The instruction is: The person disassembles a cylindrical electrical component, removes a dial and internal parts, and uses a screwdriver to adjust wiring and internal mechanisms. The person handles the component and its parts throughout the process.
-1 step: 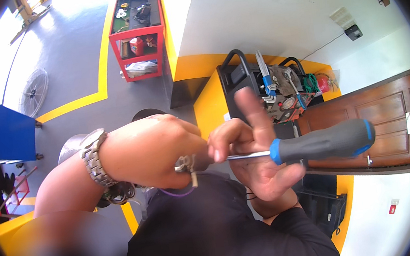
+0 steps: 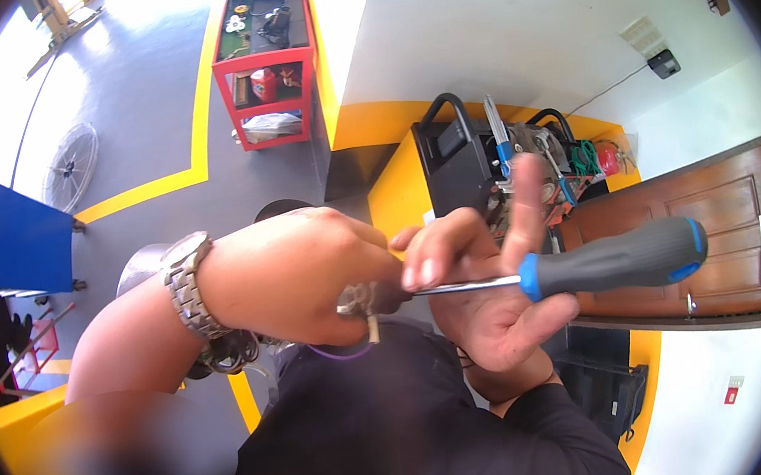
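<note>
Grey screwdriver handle, blue collar, silvery shaft; red cart, blue cabinet, brown door

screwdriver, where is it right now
In the head view, right of centre, the screwdriver lies across the right hand, its handle seen against the wooden door.

Screwdriver across R hand, L hand at its L end, door bhd handle.
</note>
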Available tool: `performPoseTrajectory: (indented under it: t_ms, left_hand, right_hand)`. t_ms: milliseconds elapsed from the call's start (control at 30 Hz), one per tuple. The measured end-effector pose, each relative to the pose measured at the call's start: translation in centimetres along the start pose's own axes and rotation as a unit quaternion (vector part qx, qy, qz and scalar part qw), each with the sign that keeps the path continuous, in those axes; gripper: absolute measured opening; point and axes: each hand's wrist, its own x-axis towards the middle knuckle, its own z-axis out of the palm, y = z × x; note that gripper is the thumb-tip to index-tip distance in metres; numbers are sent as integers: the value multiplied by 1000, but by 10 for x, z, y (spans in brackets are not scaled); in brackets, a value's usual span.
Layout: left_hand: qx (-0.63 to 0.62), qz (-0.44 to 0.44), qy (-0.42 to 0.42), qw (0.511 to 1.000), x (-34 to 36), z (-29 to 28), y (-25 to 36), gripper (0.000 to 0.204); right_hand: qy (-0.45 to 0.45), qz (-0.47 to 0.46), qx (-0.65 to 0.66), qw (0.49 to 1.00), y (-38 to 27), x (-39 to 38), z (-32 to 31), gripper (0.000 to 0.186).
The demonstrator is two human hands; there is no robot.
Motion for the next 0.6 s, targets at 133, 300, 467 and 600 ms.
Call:
performPoseTrajectory:
  t_ms: [133,300,467,600]
  left_hand:
    - [-32,54,44,997,0,7,-1,36]
    - [-17,46,37,998,1,3,-4,43]
    - [-25,54,53,997,3,1,-4,45]
    - [-26,47,34,998,3,-1,-3,44]
  right_hand:
    - [90,-65,80,991,5,-4,15,95]
    - [50,-72,98,991,-2,4,14,81]
    - [31,-71,99,992,-26,12,1,84]
    - [8,22,51,998,-38,18,-9,77]
